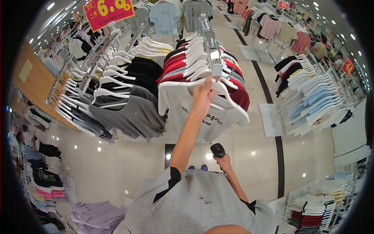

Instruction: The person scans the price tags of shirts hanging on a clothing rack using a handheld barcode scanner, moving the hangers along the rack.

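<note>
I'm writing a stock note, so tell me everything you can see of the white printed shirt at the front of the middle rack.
The shirt is white and short-sleeved, in what looks like thin, soft knit. Dark script crosses its front, partly hidden by the left arm. It hangs upright on a white hanger, first in its row, with a dark red garment behind. The left hand is at the hanger's top; whether it touches the fabric is unclear.
</note>
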### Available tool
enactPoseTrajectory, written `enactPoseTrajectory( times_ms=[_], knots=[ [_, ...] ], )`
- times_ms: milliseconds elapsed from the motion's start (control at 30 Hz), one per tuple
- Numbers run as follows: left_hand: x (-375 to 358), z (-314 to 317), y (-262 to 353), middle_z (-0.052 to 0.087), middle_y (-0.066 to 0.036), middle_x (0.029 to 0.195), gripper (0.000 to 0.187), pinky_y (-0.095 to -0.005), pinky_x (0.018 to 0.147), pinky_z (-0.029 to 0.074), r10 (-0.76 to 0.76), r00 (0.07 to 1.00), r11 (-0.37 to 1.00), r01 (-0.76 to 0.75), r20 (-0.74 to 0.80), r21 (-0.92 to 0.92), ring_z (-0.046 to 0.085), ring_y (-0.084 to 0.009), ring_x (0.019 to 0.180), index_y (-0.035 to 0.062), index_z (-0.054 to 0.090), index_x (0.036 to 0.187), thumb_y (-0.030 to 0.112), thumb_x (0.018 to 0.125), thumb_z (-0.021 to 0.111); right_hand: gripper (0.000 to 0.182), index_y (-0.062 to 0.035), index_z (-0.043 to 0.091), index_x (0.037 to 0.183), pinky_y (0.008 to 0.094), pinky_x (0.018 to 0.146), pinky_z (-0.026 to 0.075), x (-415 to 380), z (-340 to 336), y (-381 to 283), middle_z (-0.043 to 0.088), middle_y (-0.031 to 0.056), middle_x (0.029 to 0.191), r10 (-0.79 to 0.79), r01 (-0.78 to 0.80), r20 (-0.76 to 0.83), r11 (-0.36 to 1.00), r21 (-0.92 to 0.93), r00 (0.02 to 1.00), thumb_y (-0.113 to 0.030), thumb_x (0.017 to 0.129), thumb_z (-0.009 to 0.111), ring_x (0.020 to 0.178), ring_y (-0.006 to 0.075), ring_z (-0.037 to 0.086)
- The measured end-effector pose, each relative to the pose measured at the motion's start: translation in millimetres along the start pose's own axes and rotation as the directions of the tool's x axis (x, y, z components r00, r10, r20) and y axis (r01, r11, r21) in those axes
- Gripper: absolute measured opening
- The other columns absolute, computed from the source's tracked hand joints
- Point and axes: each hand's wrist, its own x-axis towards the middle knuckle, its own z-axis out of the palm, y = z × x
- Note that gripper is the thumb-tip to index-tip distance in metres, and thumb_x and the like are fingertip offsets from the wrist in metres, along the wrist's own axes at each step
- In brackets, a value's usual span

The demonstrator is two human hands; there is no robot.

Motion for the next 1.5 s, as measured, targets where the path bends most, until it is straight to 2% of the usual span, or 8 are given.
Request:
enactPoseTrajectory(
  times_ms=[333,400,433,567,767,900,1100,1500],
  knots=[
    [-58.8,-61.9,94.9,0.062,-0.012,0.086,0.044,-0.0264,0.053,0.051,0.251,0.945,0.967,-0.253,-0.212,0.017,0.063,-0.0199,0.070,0.0084,0.052,0.093,0.048,0.097,0.034,0.024,0.0007,0.062,0.080,0.0301,0.052,0.045,19.7,22.8,34.6,0.059,0.0077,0.057,0.016,-0.017,0.125,1.000,0.007,0.992,-0.021,0.074,0.070,0.052,0.0140,0.057],
    [-58.2,-89.6,120.8,0.062,-0.010,0.085,0.044,-0.0236,0.043,0.046,0.279,0.936,0.960,-0.278,-0.217,0.034,0.065,-0.0200,0.073,0.0102,0.051,0.092,0.051,0.097,0.034,0.024,0.0007,0.062,0.082,0.0309,0.053,0.046,35.0,32.0,65.6,0.059,0.0084,0.058,-0.459,0.460,0.040,0.888,-0.021,0.888,-0.021,0.074,0.070,0.052,0.0150,0.058],
    [-60.3,-93.9,133.8,0.062,-0.009,0.086,0.044,-0.0224,0.041,0.045,0.300,0.918,0.952,-0.306,-0.259,0.017,0.065,-0.0208,0.076,0.0107,0.051,0.092,0.051,0.097,0.034,0.024,0.0014,0.063,0.082,0.0313,0.053,0.046,21.0,19.9,28.4,0.061,0.0092,0.059,-0.181,0.195,0.202,0.979,-0.051,0.963,-0.020,0.074,0.071,0.053,0.0158,0.059],
    [-73.7,-119.7,171.2,0.063,-0.008,0.090,0.042,-0.0178,0.035,0.038,0.406,0.834,0.911,-0.401,-0.373,0.093,0.067,-0.0235,0.081,0.0115,0.052,0.094,0.051,0.096,0.038,0.026,0.0023,0.063,0.081,0.0305,0.052,0.046,14.2,31.5,-1.2,0.061,0.0087,0.059,0.014,-0.001,0.188,0.997,-0.073,0.982,-0.020,0.073,0.073,0.052,0.0155,0.059],
    [-70.7,-199.2,212.0,0.063,-0.008,0.091,0.045,-0.0210,0.044,0.042,0.513,0.620,0.845,-0.486,-0.594,0.222,0.065,-0.0218,0.081,0.0075,0.052,0.099,0.051,0.094,0.042,0.027,0.0022,0.064,0.081,0.0301,0.052,0.047,17.8,37.1,6.3,0.061,0.0081,0.060,-0.012,0.024,0.251,0.999,-0.044,0.968,-0.022,0.073,0.073,0.052,0.0139,0.058],
    [-60.1,-249.3,244.8,0.061,-0.008,0.094,0.042,-0.0188,0.048,0.046,0.541,0.639,0.839,-0.459,-0.547,0.293,0.062,-0.0201,0.082,0.0095,0.050,0.103,0.050,0.094,0.044,0.022,0.0003,0.061,0.076,0.0282,0.047,0.042,14.1,38.6,-2.1,0.057,0.0037,0.057,-0.008,0.019,0.218,0.999,-0.050,0.976,-0.018,0.074,0.073,0.049,0.0110,0.054],
    [-31.9,-301.2,253.9,0.058,-0.011,0.105,0.047,-0.0301,0.080,0.050,0.532,0.549,0.844,-0.403,-0.645,0.353,0.058,-0.0251,0.097,0.0030,0.051,0.111,0.046,0.097,0.039,0.025,0.0011,0.063,0.080,0.0306,0.053,0.046,13.7,39.7,3.4,0.060,0.0079,0.059,0.002,0.012,0.202,0.998,-0.066,0.979,-0.021,0.073,0.073,0.052,0.0140,0.058],
    [29.6,-327.1,256.7,0.058,-0.012,0.112,0.046,-0.0302,0.083,0.047,0.447,0.709,0.894,-0.343,-0.545,0.287,0.057,-0.0234,0.105,0.0021,0.052,0.113,0.044,0.095,0.047,0.023,0.0002,0.061,0.075,0.0292,0.050,0.044,16.4,40.7,2.0,0.057,0.0046,0.056,-0.045,0.053,0.166,0.998,-0.044,0.985,-0.020,0.073,0.073,0.050,0.0122,0.055]
  ],
)
